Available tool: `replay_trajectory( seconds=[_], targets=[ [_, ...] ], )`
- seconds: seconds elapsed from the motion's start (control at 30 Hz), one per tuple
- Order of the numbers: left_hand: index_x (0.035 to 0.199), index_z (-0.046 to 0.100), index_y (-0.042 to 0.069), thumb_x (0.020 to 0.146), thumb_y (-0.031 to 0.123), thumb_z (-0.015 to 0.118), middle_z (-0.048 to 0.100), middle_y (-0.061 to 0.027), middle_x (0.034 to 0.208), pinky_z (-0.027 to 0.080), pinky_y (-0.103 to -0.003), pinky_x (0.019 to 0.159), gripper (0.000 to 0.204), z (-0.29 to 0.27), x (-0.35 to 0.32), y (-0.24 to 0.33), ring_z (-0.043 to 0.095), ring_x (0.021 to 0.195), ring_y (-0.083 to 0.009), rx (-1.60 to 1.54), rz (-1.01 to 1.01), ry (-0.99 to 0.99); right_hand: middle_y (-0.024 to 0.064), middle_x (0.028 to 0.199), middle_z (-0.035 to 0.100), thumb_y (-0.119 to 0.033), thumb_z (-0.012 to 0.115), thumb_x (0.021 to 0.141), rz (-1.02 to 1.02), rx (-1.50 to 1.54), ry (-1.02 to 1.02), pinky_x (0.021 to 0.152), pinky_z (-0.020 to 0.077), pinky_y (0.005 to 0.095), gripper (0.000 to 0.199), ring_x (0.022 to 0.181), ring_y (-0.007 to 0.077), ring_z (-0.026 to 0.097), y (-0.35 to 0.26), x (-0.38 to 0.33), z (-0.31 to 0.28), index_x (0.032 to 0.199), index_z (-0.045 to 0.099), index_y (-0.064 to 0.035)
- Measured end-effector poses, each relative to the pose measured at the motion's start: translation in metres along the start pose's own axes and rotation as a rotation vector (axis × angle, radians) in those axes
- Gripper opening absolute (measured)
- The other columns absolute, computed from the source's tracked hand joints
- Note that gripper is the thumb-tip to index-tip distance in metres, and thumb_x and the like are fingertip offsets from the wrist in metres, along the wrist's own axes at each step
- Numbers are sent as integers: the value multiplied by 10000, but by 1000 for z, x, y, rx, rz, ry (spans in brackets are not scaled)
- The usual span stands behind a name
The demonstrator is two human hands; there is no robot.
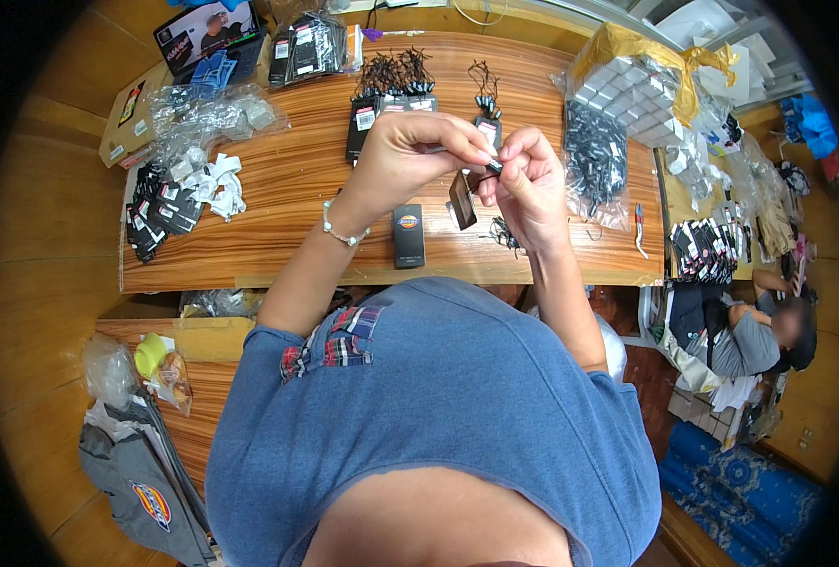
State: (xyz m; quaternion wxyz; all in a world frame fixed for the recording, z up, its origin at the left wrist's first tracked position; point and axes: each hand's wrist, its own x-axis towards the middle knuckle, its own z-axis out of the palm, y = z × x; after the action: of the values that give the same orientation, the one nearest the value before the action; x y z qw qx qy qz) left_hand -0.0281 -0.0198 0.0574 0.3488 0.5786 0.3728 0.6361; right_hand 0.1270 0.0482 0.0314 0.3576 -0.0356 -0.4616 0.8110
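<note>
Above the front part of the table, my left hand [436, 142] and my right hand [534, 184] meet, fingertips pinched together. Between them is a small dark cord end [494, 165], too small to make out fully. A dark brown hang tag [462, 200] dangles tilted just below my fingers. On the table below lies a black hang tag [408, 236] with a small oval emblem. Loose black tag strings [505, 233] lie under my right hand. Beyond my hands are stacked black tags [363, 121] with bunched black strings [396, 74], and a smaller strung pile [486, 121].
A laptop [214, 38] and crumpled plastic bags [216, 111] occupy the left back, with black tags [162, 213] nearer. At right are a bag of dark pieces [596, 151], wrapped small boxes [627, 94] and a slim cutting tool [639, 230]. Another person [755, 340] is far right.
</note>
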Motion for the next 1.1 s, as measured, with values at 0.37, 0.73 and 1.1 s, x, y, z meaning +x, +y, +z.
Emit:
replay_trajectory(
  seconds=[0.37,0.73,1.1],
  targets=[
    [713,654,5,690,-95,623,650,-114,791,509,-249,658,107,-2,4,0,620,740,-160,12,75,-26,122,767,607,-150,592,831,61,259,-106,571,481,241,186,681,167,613,4,1,-2,913,466,-41],
    [724,647,-1,699,-75,629,652,-94,796,499,-242,679,80,-4,-3,6,620,762,-149,112,117,-26,140,762,608,-63,560,838,53,152,-97,614,503,267,115,708,190,619,-4,-4,5,899,469,-28],
    [755,638,7,681,-145,581,633,-102,814,506,-249,660,178,2,-5,19,616,768,-168,335,271,-60,134,775,602,-89,557,845,61,57,-12,613,473,262,141,656,175,582,-11,-12,13,936,464,-35]
  ],
)
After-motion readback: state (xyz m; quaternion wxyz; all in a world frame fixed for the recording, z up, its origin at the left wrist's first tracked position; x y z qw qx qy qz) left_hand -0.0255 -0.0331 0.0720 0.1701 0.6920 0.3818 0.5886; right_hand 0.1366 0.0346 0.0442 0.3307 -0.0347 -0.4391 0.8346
